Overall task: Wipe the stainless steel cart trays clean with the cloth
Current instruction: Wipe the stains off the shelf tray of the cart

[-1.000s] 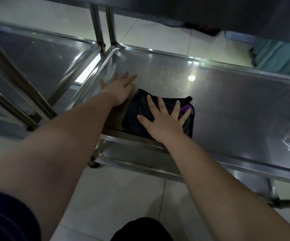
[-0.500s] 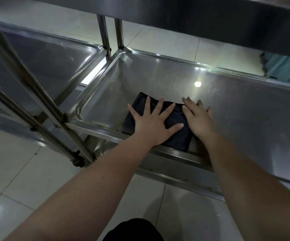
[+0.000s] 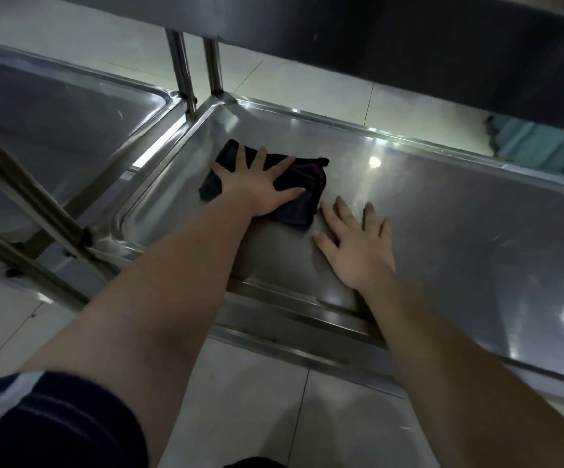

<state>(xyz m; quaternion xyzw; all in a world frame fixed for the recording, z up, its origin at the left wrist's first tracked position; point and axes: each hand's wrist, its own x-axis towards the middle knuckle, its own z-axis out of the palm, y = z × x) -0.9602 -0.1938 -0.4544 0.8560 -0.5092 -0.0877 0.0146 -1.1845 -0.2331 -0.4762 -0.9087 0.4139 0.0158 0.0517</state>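
My left hand [image 3: 257, 189] lies flat on the dark cloth [image 3: 309, 177], its fingers [image 3: 260, 156] spread wide and straight, pressing the fabric down onto the stainless steel tray [image 3: 459, 211]. The cloth is crumpled under my palm, poking out past the fingertips on the far side and beyond my thumb on the right, where a purple patch shows. It sits near the tray's far left corner.

Just to the right of my left thumb, my right hand [image 3: 358, 246] rests palm down on the bare steel with its fingers straight and slightly apart. The index fingertip is just beside the cloth's near right edge; I cannot tell whether it touches.

Beyond my left fingertips two upright posts [image 3: 213, 69] rise from the tray corner to a dark upper shelf [image 3: 409, 35]. To the left of my left hand stands a neighbouring tray [image 3: 71, 123]. Beneath both forearms is the pale tiled floor [image 3: 257, 400]. A dark striped sleeve [image 3: 54, 423] covers my left upper arm.
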